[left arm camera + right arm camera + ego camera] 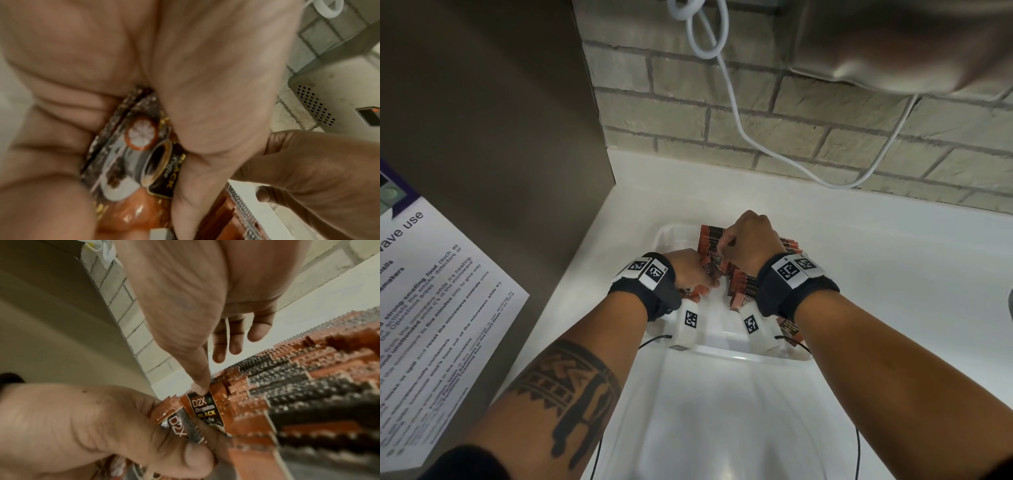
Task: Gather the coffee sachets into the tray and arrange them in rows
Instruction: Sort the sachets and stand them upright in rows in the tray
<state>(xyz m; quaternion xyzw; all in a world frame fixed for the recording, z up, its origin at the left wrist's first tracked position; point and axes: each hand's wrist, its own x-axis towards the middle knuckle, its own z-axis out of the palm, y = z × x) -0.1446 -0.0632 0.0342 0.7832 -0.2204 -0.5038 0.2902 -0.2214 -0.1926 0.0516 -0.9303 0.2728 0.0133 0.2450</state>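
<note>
- The coffee sachets (748, 284) are lying packed in the tray (664, 236), glossy copper-orange and black foil packets with serrated, crimped ends, standing on edge in overlapping rows that are filling the tray's right half toward its far edge
- One sachet (205, 412) is showing a black label with "D2X" and "BLACK" lettering; another, seen in the left wrist view, is carrying a printed cup of coffee
- The left hand (688, 269) is curling its fingers and thumb around a small bundle of sachets (131, 162) over the tray's left half, the shiny wrappers crinkling in the grip
- The right hand (751, 241) is hovering over the stacked rows, thumb (200, 386) pressing on the top edge of the labelled sachet; whether a forefinger is pinching it from behind cannot be told, while the other fingers are hanging loosely apart
- The tray is a shallow, white, smooth plastic rectangle with rounded corners, sitting on a glossy white counter (893, 257)
- A pale brick wall (791, 113) is rising behind the counter, with a white cable (736, 113) looping down it
- A printed paper notice (431, 291) is hanging on the brown panel at the left
</note>
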